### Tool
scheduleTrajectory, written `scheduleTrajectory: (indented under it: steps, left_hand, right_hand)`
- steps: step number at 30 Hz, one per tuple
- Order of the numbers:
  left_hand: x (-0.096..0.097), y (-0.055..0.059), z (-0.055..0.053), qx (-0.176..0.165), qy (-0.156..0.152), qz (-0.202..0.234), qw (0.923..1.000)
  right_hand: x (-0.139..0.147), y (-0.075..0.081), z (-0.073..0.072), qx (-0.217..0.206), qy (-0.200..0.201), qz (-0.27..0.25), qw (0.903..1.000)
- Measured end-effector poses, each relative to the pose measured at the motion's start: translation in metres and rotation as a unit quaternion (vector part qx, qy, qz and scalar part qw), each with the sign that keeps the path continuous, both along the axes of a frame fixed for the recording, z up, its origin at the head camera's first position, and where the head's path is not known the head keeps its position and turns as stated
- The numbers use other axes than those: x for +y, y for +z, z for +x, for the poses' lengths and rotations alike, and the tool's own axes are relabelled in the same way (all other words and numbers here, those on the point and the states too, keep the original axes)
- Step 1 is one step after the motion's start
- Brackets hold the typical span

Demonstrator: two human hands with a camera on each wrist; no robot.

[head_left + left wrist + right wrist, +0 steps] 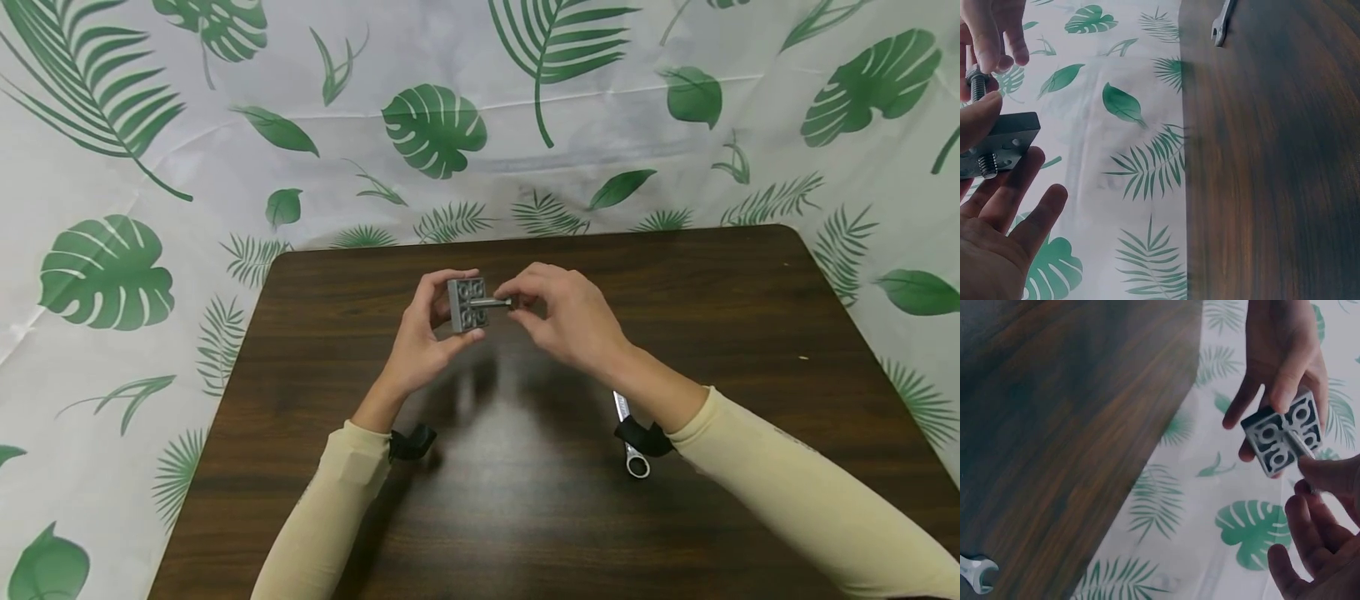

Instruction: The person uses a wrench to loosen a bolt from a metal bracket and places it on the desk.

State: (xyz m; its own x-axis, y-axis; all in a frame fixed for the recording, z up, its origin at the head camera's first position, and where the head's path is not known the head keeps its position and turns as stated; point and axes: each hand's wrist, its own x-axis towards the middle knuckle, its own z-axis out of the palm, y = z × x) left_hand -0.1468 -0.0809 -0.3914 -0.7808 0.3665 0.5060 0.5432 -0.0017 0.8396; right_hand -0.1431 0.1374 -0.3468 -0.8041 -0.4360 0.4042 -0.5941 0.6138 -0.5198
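My left hand [423, 337] grips a grey square metal block [455, 307] by its edges, above the table. Round raised rings mark the block's face, most plainly in the right wrist view. A bolt [978, 87] runs through the block's middle, and its threaded end pokes out on the far side in the left wrist view. With thumb and fingertips, my right hand [570, 312] pinches the bolt at its head end. Under the right wrist lies a silver wrench [637, 463] on the table, partly covered by the black wrist strap.
The dark wood-grain table [525, 517] has rounded far corners. Behind and beside it hangs a white cloth [337, 167] printed with green leaves. A tiny pale scrap [803, 357] lies toward the table's right side.
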Motion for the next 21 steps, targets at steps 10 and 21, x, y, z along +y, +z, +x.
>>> scheduleTrajectory:
  steps: [10, 21]
  left_hand:
    - [0.0002, -0.0032, -0.0005, -0.007, 0.003, -0.006, 1.0]
    - [0.0017, 0.0024, 0.0016, -0.006, 0.002, 0.0, 1.0]
  right_hand:
    - [-0.0017, 0.0039, 0.0008, -0.133, -0.069, 0.024, 0.9885]
    - [0.0005, -0.0018, 0.0005, 0.014, -0.007, 0.01, 0.9998]
